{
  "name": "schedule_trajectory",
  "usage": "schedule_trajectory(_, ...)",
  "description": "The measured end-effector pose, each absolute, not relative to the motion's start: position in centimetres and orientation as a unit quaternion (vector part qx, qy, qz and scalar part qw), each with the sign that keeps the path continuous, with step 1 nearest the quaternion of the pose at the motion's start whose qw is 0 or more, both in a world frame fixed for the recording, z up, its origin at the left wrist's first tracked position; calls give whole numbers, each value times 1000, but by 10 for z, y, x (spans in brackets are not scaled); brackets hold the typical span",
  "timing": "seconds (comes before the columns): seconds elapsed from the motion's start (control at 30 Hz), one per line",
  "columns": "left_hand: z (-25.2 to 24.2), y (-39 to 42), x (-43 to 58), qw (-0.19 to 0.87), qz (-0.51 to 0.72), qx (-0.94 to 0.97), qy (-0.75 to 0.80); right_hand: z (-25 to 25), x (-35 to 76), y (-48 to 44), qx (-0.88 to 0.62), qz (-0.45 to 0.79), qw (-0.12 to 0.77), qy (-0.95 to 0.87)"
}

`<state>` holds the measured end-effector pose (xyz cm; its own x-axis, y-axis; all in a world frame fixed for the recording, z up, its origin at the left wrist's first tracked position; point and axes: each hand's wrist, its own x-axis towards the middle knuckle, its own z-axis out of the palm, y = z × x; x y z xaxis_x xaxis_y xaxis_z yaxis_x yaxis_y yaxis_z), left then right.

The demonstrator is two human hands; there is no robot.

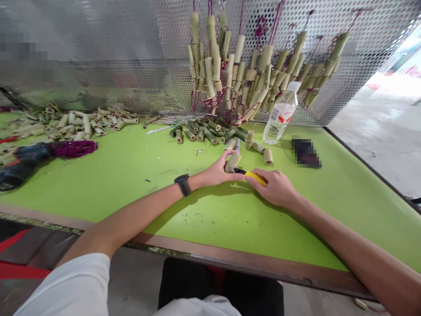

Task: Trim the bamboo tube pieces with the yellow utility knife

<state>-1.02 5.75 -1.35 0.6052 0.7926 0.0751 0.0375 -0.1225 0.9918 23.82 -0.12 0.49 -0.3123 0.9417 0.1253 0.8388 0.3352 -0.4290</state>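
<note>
While the left hand point(215, 172) closes its fingers around a short bamboo piece point(232, 162) and props it on the green table point(131, 184), the right hand point(276, 188) is wrapped tight around a yellow-handled knife point(255, 177) – its black tip is right up against the lower end of that piece. Both hands sit close together near the middle of the table, knuckles almost meeting. A black watch point(183, 184) rides on the left wrist.

Just beyond the fingers lie a few loose cut tubes point(259, 149), and behind them a heap of greener sticks point(207, 129). To the right of those stands a clear water bottle point(281, 115), upright, with a blurred dark object point(305, 152) lying near it.

Further back – strings of bamboo bundles point(250, 70) hang on red cord against a perforated metal panel point(115, 52). Off to the far left a pale pile of cut pieces point(85, 123) spreads along the table's back edge, with a bunch of purple cord point(75, 148) and a dark tool point(29, 154) in front of it.
</note>
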Motion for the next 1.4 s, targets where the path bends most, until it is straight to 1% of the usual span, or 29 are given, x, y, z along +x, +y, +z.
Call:
schedule_trajectory(0.17,-9,56,-9,583,308,681,319,5,237,-2,-561,131,185,-796)
schedule_trajectory(0.3,-8,54,-8,568,308,682,343,7,240,2,-583,147,224,-767)
schedule_trajectory(0.43,-11,53,-6,569,328,675,336,7,246,9,-618,144,260,-728)
schedule_trajectory(0.5,-12,53,-6,576,332,667,337,7,245,8,-613,147,252,-734)
schedule_trajectory(0.7,-18,58,-7,572,346,661,341,8,232,-4,-561,146,189,-793)
schedule_trajectory(0.83,-15,58,-7,567,337,668,343,7,231,-4,-565,130,185,-794)
schedule_trajectory(1.0,-6,52,-7,557,325,684,341,7,245,9,-622,137,234,-734)
schedule_trajectory(1.1,-8,52,-7,558,328,686,333,10,253,14,-650,104,268,-704)
schedule_trajectory(1.2,-15,56,-7,585,330,658,341,13,251,11,-641,99,273,-710)
schedule_trajectory(1.4,-18,63,-4,693,362,521,341,13,241,3,-624,141,257,-724)
